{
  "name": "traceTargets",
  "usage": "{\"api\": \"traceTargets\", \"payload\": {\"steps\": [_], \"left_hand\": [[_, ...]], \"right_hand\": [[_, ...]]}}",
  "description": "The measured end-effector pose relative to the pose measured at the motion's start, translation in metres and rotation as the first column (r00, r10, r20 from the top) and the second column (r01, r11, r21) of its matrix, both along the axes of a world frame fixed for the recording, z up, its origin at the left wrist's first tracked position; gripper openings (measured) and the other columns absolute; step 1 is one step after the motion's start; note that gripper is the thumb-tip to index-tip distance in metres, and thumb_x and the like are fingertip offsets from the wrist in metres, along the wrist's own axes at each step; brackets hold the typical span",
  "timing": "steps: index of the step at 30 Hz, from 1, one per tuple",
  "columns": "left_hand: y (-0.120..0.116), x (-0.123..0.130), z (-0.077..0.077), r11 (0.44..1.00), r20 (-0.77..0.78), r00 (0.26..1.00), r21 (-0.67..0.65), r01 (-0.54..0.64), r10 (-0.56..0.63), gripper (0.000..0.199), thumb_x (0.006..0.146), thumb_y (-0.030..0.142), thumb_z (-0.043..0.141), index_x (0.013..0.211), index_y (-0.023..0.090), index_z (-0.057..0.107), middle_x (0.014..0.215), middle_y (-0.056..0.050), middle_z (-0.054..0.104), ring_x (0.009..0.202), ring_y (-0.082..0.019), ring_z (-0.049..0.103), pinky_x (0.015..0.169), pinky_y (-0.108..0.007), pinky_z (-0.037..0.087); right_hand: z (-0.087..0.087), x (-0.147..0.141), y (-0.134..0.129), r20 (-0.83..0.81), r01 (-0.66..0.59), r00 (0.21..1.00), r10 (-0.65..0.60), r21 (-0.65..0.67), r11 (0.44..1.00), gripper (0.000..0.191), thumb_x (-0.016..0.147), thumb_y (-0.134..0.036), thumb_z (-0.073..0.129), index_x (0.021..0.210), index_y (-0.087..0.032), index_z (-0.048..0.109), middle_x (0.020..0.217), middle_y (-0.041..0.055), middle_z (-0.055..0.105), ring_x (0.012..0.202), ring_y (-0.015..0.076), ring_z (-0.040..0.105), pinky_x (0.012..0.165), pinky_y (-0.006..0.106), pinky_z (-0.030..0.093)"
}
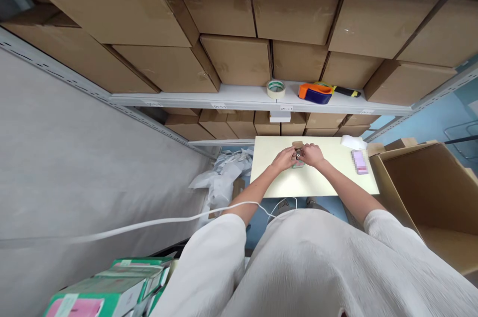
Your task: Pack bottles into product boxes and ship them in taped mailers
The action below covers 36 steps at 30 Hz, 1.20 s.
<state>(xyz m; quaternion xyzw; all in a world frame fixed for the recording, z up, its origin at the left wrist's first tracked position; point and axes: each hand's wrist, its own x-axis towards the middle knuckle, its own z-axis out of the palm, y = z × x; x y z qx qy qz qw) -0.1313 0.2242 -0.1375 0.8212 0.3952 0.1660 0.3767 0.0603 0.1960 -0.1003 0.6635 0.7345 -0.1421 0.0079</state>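
Note:
A small carton [298, 164] with a green and pink front and a raised brown flap stands on the pale yellow table [276, 185]. My left hand [285, 158] is closed with its fingers against the carton's left side. From the right, my right hand [312, 155] pinches at the carton's open top. Between the fingertips shows a small shiny metallic object [298, 154], partly covered by the fingers. Its exact kind is too small to make out.
A purple pack [359, 161] and white paper [354, 142] lie on the table's right. A big open box [396, 182] stands beside it. Shelves above hold cartons, a tape roll [276, 89] and an orange tape dispenser [315, 93]. A white cable [168, 220] crosses at left.

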Motion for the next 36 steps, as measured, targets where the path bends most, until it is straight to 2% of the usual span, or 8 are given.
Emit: {"api": "traceTargets", "payload": {"steps": [3,6,11,17,21,25,32,36], "left_hand": [[-0.002,0.0,0.0,1.0,-0.023,1.0,-0.022,-0.019,0.018,0.025,0.082,0.02,0.082,0.081,0.024,0.057,0.153,-0.011,0.065,0.141,-0.032,0.061,0.116,-0.045,0.052],[-0.004,-0.001,0.002,0.998,-0.009,0.999,-0.048,-0.034,0.034,0.025,0.081,0.021,0.082,0.081,0.024,0.057,0.151,-0.009,0.066,0.137,-0.032,0.062,0.115,-0.046,0.052],[-0.005,-0.002,0.006,0.997,-0.017,0.999,-0.062,-0.036,0.035,0.026,0.081,0.026,0.082,0.085,0.024,0.057,0.136,-0.008,0.071,0.124,-0.032,0.067,0.106,-0.045,0.056],[-0.008,-0.001,0.011,0.991,-0.05,0.995,-0.097,-0.092,0.087,0.03,0.083,0.03,0.082,0.098,0.026,0.057,0.114,-0.003,0.072,0.102,-0.026,0.07,0.092,-0.038,0.057],[-0.009,0.0,0.011,0.991,-0.09,0.992,-0.099,-0.092,0.084,0.035,0.084,0.034,0.084,0.107,0.026,0.059,0.113,-0.004,0.072,0.104,-0.027,0.071,0.091,-0.037,0.056],[-0.009,0.001,0.007,0.989,-0.088,0.992,-0.108,-0.102,0.092,0.046,0.083,0.034,0.087,0.119,0.026,0.06,0.123,-0.007,0.072,0.109,-0.029,0.072,0.093,-0.037,0.056],[-0.014,0.0,0.005,0.995,0.031,0.998,-0.082,-0.051,0.054,0.078,0.082,0.033,0.087,0.15,0.027,0.051,0.14,-0.013,0.069,0.123,-0.034,0.07,0.1,-0.042,0.057],[-0.015,0.001,0.006,0.999,0.097,0.995,-0.013,-0.033,0.034,0.077,0.083,0.024,0.083,0.152,0.027,0.05,0.14,-0.012,0.07,0.128,-0.034,0.067,0.105,-0.045,0.054]], "right_hand": [[-0.002,-0.006,0.005,0.06,-0.005,0.998,0.006,-0.023,1.0,0.02,0.085,-0.033,0.081,0.101,-0.021,0.078,0.107,0.0184,0.079,0.117,0.0385,0.063,0.097,0.047,0.046],[-0.006,-0.01,0.011,0.085,-0.018,0.996,0.02,-0.03,0.999,0.027,0.083,-0.033,0.082,0.106,-0.021,0.078,0.1,0.0186,0.081,0.118,0.0394,0.063,0.098,0.049,0.046],[-0.006,-0.014,0.017,0.107,-0.026,0.994,0.032,-0.056,0.998,0.034,0.083,-0.029,0.078,0.115,-0.018,0.076,0.104,0.0211,0.081,0.119,0.0404,0.066,0.097,0.048,0.046],[0.007,-0.018,0.019,0.141,0.014,0.99,0.004,-0.129,0.992,0.054,0.083,-0.03,0.078,0.133,-0.015,0.064,0.11,0.0204,0.08,0.119,0.0393,0.069,0.097,0.045,0.047],[0.017,-0.02,0.018,0.177,-0.007,0.983,0.039,-0.176,0.984,0.056,0.086,-0.035,0.078,0.134,-0.013,0.06,0.117,0.0213,0.079,0.121,0.0384,0.068,0.096,0.042,0.047],[0.023,-0.022,0.013,0.182,-0.02,0.982,0.055,-0.191,0.981,0.052,0.089,-0.031,0.072,0.135,-0.012,0.058,0.116,0.0193,0.079,0.122,0.0377,0.066,0.095,0.039,0.046],[0.014,-0.014,-0.003,0.089,-0.038,0.995,0.045,-0.086,0.996,0.05,0.087,-0.031,0.072,0.131,-0.016,0.055,0.116,0.016,0.079,0.113,0.0379,0.063,0.089,0.039,0.044],[0.01,-0.005,-0.013,0.018,-0.05,0.999,0.05,-0.008,0.999,0.049,0.087,-0.032,0.071,0.13,-0.019,0.053,0.114,0.0142,0.079,0.113,0.0361,0.061,0.079,0.035,0.043]]}}
